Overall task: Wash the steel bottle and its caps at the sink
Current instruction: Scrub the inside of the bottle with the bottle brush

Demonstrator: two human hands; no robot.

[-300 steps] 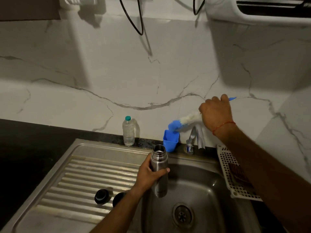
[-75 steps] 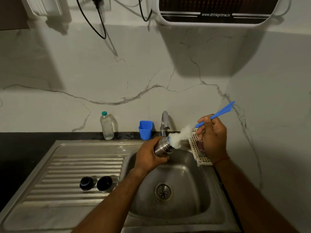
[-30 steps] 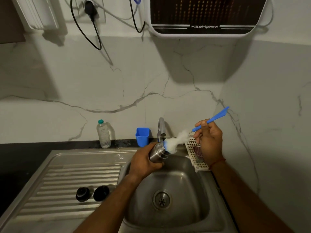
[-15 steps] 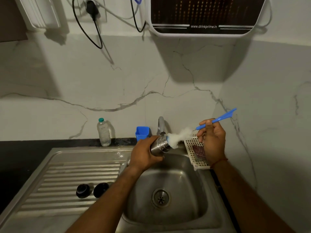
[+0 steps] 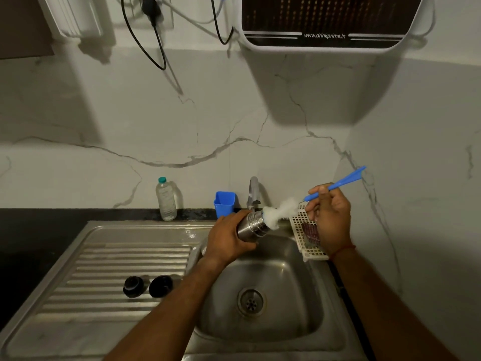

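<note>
My left hand [image 5: 229, 239] grips the steel bottle [image 5: 253, 225], held nearly sideways over the sink basin [image 5: 286, 277] with its mouth pointing right. My right hand [image 5: 329, 217] holds a bottle brush [image 5: 283, 212] by its blue handle [image 5: 338, 184]. The white bristles sit at the bottle's mouth, partly inside it. Two black caps [image 5: 133, 286] [image 5: 160, 285] lie side by side on the ribbed drainboard [image 5: 104, 269], left of the basin.
A tap [image 5: 253, 191] rises behind the bottle. A blue cup [image 5: 224, 205] and a clear plastic bottle [image 5: 165, 199] stand by the marble wall. A white perforated tray [image 5: 307, 238] with a dark scrubber rests at the basin's right edge. A water purifier [image 5: 325, 22] hangs overhead.
The brush has gone in and out at the bottle's mouth, and both hands shifted slightly. Ten seconds ago the bottle stood upright and my right hand was taking the brush from the blue cup.
</note>
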